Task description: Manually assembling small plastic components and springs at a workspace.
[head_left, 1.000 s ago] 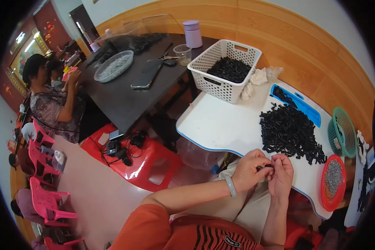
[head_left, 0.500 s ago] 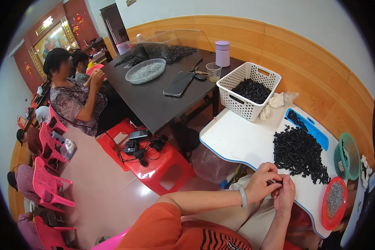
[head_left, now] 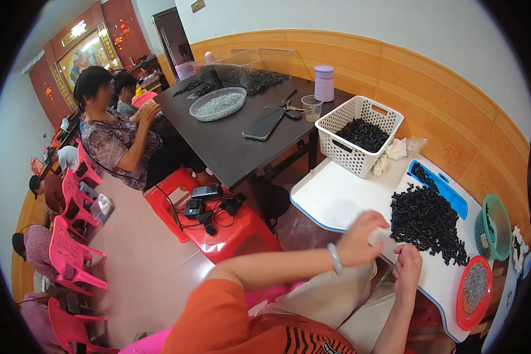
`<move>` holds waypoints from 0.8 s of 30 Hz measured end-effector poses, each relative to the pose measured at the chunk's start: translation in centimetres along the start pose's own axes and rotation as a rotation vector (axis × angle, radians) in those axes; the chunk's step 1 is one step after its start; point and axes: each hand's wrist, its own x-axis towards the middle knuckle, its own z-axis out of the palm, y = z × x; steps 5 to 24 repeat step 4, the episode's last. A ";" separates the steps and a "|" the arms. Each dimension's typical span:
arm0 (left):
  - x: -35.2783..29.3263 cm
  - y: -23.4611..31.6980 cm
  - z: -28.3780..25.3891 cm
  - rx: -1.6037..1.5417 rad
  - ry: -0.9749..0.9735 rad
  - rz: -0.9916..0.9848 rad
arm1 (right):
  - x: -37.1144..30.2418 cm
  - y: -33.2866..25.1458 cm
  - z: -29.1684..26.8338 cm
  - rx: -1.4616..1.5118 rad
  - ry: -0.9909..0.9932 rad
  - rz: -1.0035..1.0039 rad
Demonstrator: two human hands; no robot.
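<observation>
My left hand (head_left: 361, 241), smeared by motion, is over the near edge of the white table, a pale bracelet on its wrist. A whitish blurred patch (head_left: 384, 239) shows by its fingers; I cannot make out what it is. My right hand (head_left: 407, 268) is just to the right, its fingers curled closed; whatever they hold is hidden. Beyond both hands lies a heap of small black plastic tubes (head_left: 425, 219) on the white table (head_left: 336, 197). The nearest tubes are close to my right hand.
A blue tray (head_left: 448, 194), green basket (head_left: 495, 227) and red plate of small clear pieces (head_left: 475, 286) stand at the right. A white basket (head_left: 351, 156) holds black tubes. Left are a red stool (head_left: 242, 236) with devices and a dark table (head_left: 230, 144). Another person (head_left: 118, 135) sits there.
My hands have come apart from their shared pinch on a small black piece. The left has moved left and blurred; the right has curled closed. The view has shifted slightly.
</observation>
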 end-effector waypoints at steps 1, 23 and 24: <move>0.8 -1.2 -1.9 0.121 0.042 0.119 | 0.4 0.2 -0.5 -0.113 0.037 -0.059; 3.7 -4.3 -10.7 0.599 0.271 0.157 | 1.5 1.1 -1.2 -0.684 0.209 -0.659; 3.7 -4.3 -10.7 0.599 0.271 0.157 | 1.5 1.1 -1.2 -0.684 0.209 -0.659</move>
